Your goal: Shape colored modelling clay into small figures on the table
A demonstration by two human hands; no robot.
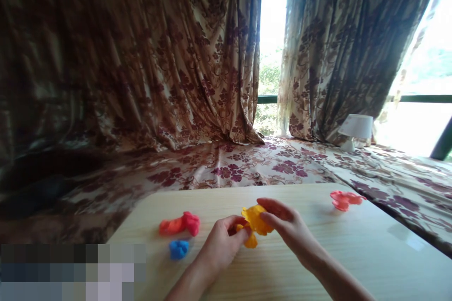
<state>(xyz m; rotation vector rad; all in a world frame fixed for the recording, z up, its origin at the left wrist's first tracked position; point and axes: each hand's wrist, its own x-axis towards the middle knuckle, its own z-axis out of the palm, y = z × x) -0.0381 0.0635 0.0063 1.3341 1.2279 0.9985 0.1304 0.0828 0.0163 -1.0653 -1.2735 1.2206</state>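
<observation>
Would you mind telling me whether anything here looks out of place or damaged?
Nothing on the table looks clearly spilled or damaged. The white lampshade, at the right near the window, seems to lean to one side, though that may only be the camera's wide-angle distortion.

Between our left hand (pixel 226 240) and right hand (pixel 287 221) we have the middle piece (pixel 259 220), over the table (pixel 303 263). On its left, we see the nearer lump (pixel 179 249) before two touching lumps (pixel 191 224); rightward, the far piece (pixel 342 200); behind, the lamp (pixel 357 126).
</observation>
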